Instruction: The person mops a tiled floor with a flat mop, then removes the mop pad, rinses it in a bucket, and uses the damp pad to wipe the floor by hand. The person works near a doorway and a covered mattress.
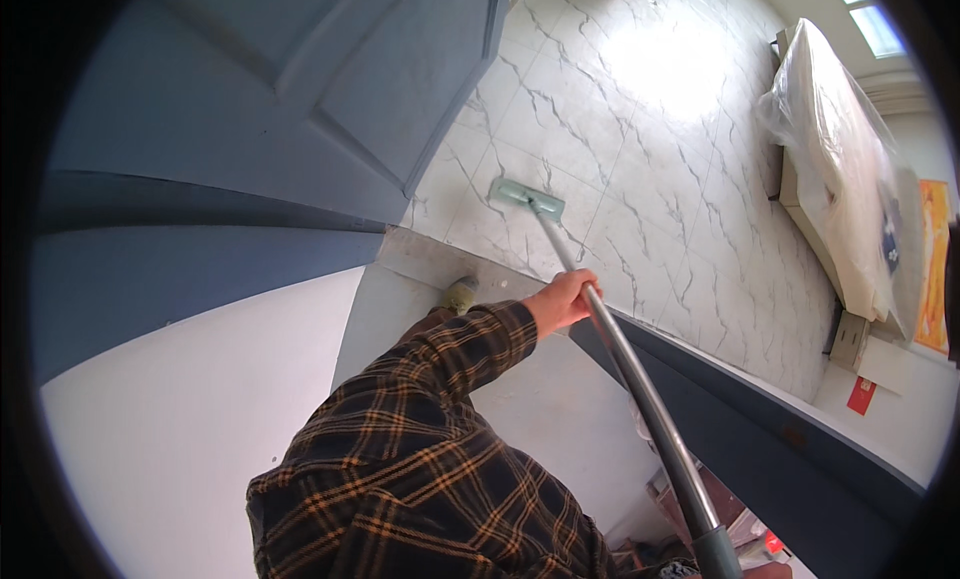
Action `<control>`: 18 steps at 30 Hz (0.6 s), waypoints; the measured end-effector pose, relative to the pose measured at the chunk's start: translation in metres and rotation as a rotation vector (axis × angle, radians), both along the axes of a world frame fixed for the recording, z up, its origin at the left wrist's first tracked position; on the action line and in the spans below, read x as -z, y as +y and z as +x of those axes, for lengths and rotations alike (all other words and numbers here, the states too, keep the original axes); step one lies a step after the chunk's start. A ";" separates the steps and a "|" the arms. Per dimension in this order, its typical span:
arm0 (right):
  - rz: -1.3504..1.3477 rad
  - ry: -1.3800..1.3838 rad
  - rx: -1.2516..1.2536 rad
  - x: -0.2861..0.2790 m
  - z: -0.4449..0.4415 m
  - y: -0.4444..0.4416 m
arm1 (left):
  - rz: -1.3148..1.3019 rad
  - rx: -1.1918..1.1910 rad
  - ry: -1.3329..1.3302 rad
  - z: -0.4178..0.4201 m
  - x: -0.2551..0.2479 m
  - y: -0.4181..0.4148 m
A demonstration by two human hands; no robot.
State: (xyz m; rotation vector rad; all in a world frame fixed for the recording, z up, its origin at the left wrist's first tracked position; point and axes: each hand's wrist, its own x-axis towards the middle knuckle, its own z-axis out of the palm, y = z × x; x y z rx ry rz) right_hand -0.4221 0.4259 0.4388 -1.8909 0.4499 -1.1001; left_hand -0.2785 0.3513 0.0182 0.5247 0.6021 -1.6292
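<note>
My left hand [571, 297] is closed around the metal pole of a flat mop [637, 376], partway along its length. The pole runs from the lower right up to a pale green rectangular mop head [527, 198], which lies flat on the marble-patterned tile floor [555, 136] just beyond a doorway threshold. At the bottom edge, my right hand [769, 571] is mostly cut off by the frame and wraps the grey grip [716, 553] at the pole's upper end. My left sleeve is dark plaid and reaches across the middle of the view.
A blue-grey panelled door [300, 128] stands at the upper left, with a dark door frame [750, 421] at the lower right. One shoe [460, 294] is by the threshold [420, 252]. A plastic-covered mattress on a bed [840, 174] stands at the right.
</note>
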 end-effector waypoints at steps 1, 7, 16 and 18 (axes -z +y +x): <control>0.017 0.007 -0.068 -0.004 -0.003 0.000 | 0.020 -0.008 0.030 0.001 -0.004 0.012; 0.136 0.075 -0.426 -0.031 -0.026 -0.005 | 0.048 -0.003 0.010 -0.004 -0.027 0.066; 0.153 -0.067 -0.444 -0.022 -0.058 0.018 | 0.161 -0.110 -0.012 0.016 -0.041 0.080; 0.152 -0.067 -0.562 -0.005 -0.054 0.012 | 0.168 -0.156 0.033 0.032 -0.014 0.087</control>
